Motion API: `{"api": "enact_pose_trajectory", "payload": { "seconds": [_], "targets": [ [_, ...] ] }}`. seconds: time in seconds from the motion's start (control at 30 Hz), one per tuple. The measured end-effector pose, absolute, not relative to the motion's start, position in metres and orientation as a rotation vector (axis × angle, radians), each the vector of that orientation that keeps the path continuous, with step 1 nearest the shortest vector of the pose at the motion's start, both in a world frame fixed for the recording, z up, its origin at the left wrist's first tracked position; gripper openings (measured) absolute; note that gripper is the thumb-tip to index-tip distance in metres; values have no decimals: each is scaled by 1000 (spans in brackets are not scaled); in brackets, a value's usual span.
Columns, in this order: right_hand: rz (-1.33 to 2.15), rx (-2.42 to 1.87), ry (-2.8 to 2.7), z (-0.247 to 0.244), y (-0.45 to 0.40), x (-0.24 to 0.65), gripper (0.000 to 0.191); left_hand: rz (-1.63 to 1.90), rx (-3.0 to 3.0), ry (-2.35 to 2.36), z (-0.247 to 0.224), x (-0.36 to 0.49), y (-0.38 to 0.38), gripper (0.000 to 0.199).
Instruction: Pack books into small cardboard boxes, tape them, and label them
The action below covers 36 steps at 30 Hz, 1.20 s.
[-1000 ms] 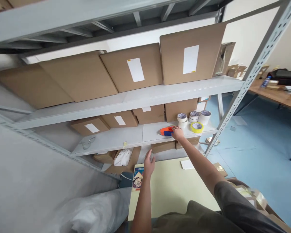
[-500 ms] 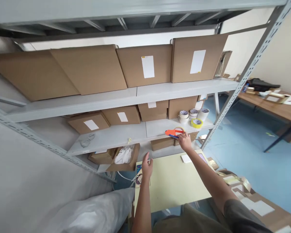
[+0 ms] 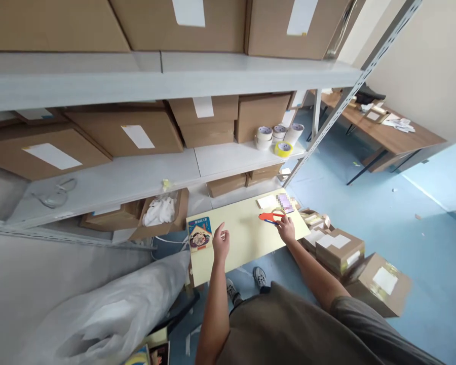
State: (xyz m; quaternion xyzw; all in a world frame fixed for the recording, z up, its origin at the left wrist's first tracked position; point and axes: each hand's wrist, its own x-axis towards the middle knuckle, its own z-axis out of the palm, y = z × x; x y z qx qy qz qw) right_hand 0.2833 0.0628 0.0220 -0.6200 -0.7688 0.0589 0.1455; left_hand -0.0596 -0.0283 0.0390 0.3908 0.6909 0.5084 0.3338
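My right hand (image 3: 287,229) grips an orange and blue tape dispenser (image 3: 268,217), with a roll of tape on it, over the right half of a pale yellow table (image 3: 247,246). Held empty over the table's left part, my left hand (image 3: 221,244) has its fingers loosely bent and apart. Just left of it lies a blue picture book (image 3: 199,234). White paper (image 3: 266,202) and a purple item (image 3: 285,203), partly blurred, lie at the table's far right, behind the dispenser.
Grey shelving (image 3: 235,158) beyond the table carries cardboard boxes (image 3: 137,134), white tape rolls (image 3: 264,137) and a yellow roll (image 3: 283,149). A box of white items (image 3: 159,210) stands low at left. Bubble-wrap (image 3: 125,304) bulges nearby; cartons (image 3: 340,248) sit on the right floor.
My right hand has brought the tape dispenser from in front of the shelf to above the table. The view has tipped downward, and my left hand stays empty.
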Motion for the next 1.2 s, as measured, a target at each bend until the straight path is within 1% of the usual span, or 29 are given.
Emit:
{"api": "enact_pose_trajectory", "payload": {
  "seconds": [0.2, 0.33, 0.43, 0.53, 0.6, 0.7, 0.8, 0.9, 1.07, 1.2],
  "targets": [
    [387, -2013, -2116, -25, 71, 341, 19, 1225, 968, 1896, 24, -32, -44, 46],
    [550, -2040, -1970, -45, 85, 370, 16, 1116, 956, 1951, 21, -8, -51, 46],
    [618, -2029, -1938, -51, 95, 385, 20, 1069, 939, 1983, 24, 12, -50, 46],
    [637, -2043, -1962, -45, 102, 387, 21, 1052, 957, 1983, 30, 28, -41, 46],
    [619, -2016, -2027, -36, 107, 379, 31, 1064, 986, 1977, 35, 36, -33, 46],
    [556, -1862, -2160, -19, 115, 352, 45, 1116, 1027, 1965, 44, 39, -22, 46],
    [528, -1635, -2184, -4, 122, 310, 48, 1189, 1029, 1981, 55, 30, -22, 45],
    [609, -1374, -2190, 6, 124, 256, 51, 1268, 967, 2082, 67, 10, -43, 44],
    [864, -912, -2329, 20, 98, 145, 55, 1353, 753, 2318, 86, -43, -131, 46],
    [943, -596, -2487, 37, 44, 51, 53, 1485, 481, 2497, 91, -84, -228, 45]
  ]
}}
